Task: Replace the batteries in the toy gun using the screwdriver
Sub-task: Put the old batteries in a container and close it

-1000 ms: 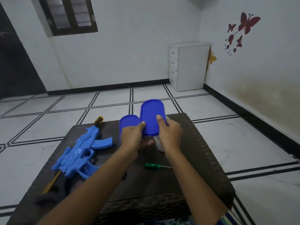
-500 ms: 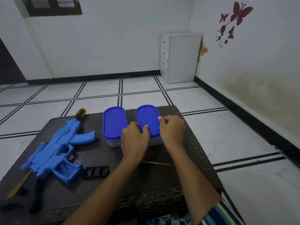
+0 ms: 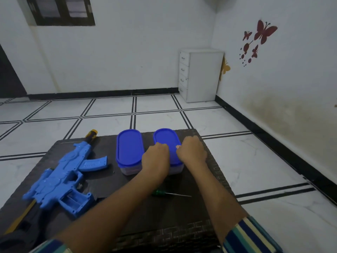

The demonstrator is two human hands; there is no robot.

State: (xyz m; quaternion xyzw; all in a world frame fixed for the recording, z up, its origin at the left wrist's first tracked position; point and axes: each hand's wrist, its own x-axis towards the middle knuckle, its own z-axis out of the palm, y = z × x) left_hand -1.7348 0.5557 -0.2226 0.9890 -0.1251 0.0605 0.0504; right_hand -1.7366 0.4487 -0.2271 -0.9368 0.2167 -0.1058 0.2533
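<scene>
Pressing down on the blue lid [image 3: 166, 143] of the right-hand container [image 3: 176, 170], the left hand [image 3: 155, 158] and right hand [image 3: 191, 152] are curled on its near end, apparently to snap it shut. The toy gun [image 3: 60, 178] lies at the surface's [image 3: 182, 212] left with its battery bay open, the screwdriver [image 3: 164, 193] unheld near the forearms.

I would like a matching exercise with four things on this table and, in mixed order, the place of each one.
Things:
1. toy gun
2. screwdriver
3. left box
4. right box

Places:
A. under both hands
B. left part of the table
C. between the forearms
D. between gun and other box

Pairs: 1-B, 2-C, 3-D, 4-A
</scene>
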